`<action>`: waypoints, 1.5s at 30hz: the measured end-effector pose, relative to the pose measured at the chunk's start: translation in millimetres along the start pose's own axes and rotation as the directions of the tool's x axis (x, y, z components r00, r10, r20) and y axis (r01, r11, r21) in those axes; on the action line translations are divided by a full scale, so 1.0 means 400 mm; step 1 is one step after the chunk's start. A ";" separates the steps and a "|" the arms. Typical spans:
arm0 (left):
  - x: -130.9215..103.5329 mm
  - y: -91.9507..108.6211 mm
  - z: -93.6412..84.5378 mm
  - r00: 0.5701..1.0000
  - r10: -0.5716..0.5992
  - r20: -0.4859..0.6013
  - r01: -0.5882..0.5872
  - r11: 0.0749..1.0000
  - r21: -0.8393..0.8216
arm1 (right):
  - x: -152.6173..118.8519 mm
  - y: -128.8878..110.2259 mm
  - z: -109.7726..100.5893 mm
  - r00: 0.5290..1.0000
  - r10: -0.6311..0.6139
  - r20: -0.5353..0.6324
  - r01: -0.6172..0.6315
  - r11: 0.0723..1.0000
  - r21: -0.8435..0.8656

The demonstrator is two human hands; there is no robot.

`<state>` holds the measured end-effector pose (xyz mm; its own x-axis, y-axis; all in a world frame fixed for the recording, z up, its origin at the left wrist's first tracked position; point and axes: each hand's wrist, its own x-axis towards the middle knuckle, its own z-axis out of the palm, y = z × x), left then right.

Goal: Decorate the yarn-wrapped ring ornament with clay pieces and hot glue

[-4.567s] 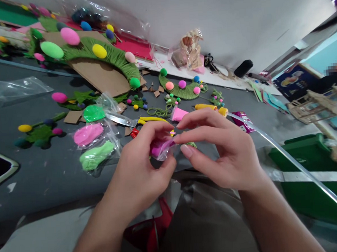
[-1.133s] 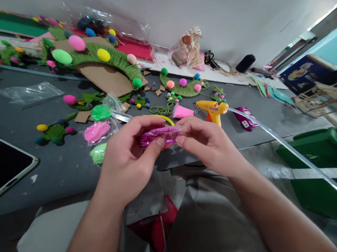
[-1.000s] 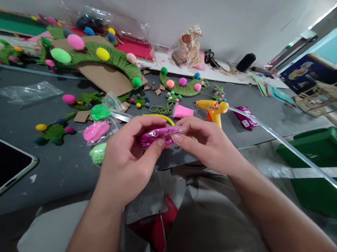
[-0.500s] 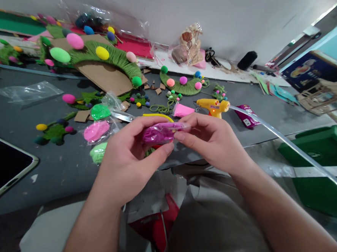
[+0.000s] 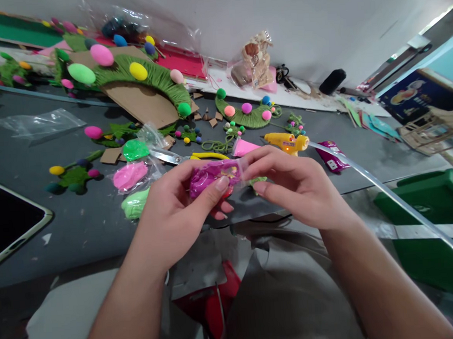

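Observation:
My left hand [image 5: 177, 206] is closed around a clear plastic packet of purple modelling clay [image 5: 206, 180], its thumb pressed on the near side. At the packet's right end, my right hand [image 5: 302, 188] has its thumb and fingers apart. Its index fingertip lies close to the plastic edge; whether it touches I cannot tell. Just beyond the hands lie scissors [image 5: 168, 156] with yellow handles and a pink packet [image 5: 245, 147]. Left of my left hand are bagged clay lumps: green [image 5: 135, 150], pink [image 5: 130, 176] and light green [image 5: 133, 204].
A yellow glue gun [image 5: 282, 141] with a long clear glue stick [image 5: 381, 188] lies to the right, beside a purple packet [image 5: 331, 156]. Green wrapped wreaths [image 5: 155, 79] with coloured balls stand behind. A tablet [image 5: 11, 223] lies at left; a green bin [image 5: 428, 198] stands below right.
My right thumb and fingers have come off the packet's end and spread apart. The left thumb has shifted onto the packet, which now tilts to show more of its face.

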<state>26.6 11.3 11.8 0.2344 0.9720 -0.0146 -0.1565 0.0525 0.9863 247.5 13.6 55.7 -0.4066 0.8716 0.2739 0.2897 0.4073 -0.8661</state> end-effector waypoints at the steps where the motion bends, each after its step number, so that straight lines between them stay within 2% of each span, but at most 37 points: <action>1: -0.001 0.002 -0.001 1.000 -0.012 0.006 0.012 1.000 -0.002 | 0.000 0.001 -0.004 1.000 -0.027 0.009 0.027 0.999 -0.016; 4: -0.005 0.006 -0.006 0.999 -0.030 0.035 0.028 0.999 0.041 | 0.000 0.011 -0.003 0.997 -0.068 -0.022 0.066 0.996 -0.058; 8: -0.007 0.003 -0.011 0.998 -0.030 0.055 0.025 0.996 0.086 | 0.000 0.024 0.010 0.993 -0.028 -0.116 0.022 0.998 -0.052; 14: -0.005 0.001 -0.009 0.996 -0.054 0.076 0.050 0.997 0.053 | 0.002 0.019 0.017 0.982 -0.015 -0.190 -0.006 0.994 -0.109; 23: -0.002 0.006 0.004 0.995 -0.041 0.088 0.050 0.993 -0.104 | 0.000 0.021 0.032 0.984 0.066 -0.166 -0.079 0.994 -0.071; 28: -0.003 0.006 0.018 0.999 -0.037 -0.033 0.036 0.998 -0.051 | 0.000 0.007 0.044 0.980 0.094 -0.173 -0.105 0.993 -0.056; 31: -0.002 0.006 0.022 0.995 -0.031 -0.093 0.022 0.995 -0.097 | 0.003 0.003 0.046 0.967 0.134 -0.217 -0.150 0.987 -0.058; 34: -0.001 0.004 0.019 0.991 -0.039 -0.130 0.023 0.992 -0.122 | 0.005 0.004 0.046 0.971 0.113 -0.213 -0.127 0.990 -0.056; 37: -0.003 0.003 0.016 0.992 -0.047 -0.114 0.034 0.993 -0.110 | 0.006 0.005 0.047 0.973 0.106 -0.207 -0.119 0.991 -0.054; 41: -0.006 0.006 0.016 0.997 -0.029 -0.069 0.025 0.998 -0.066 | 0.008 0.004 0.048 0.961 0.156 -0.226 -0.172 0.984 -0.051; 45: -0.007 0.012 0.015 0.999 -0.007 -0.031 0.007 1.000 0.006 | 0.007 0.003 0.050 0.963 0.185 -0.195 -0.197 0.979 -0.047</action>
<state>31.1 7.6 17.4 0.2058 0.9782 -0.0265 -0.1491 0.0581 0.9871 229.5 11.1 47.3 -0.1690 0.9680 0.1853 0.4043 0.2396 -0.8827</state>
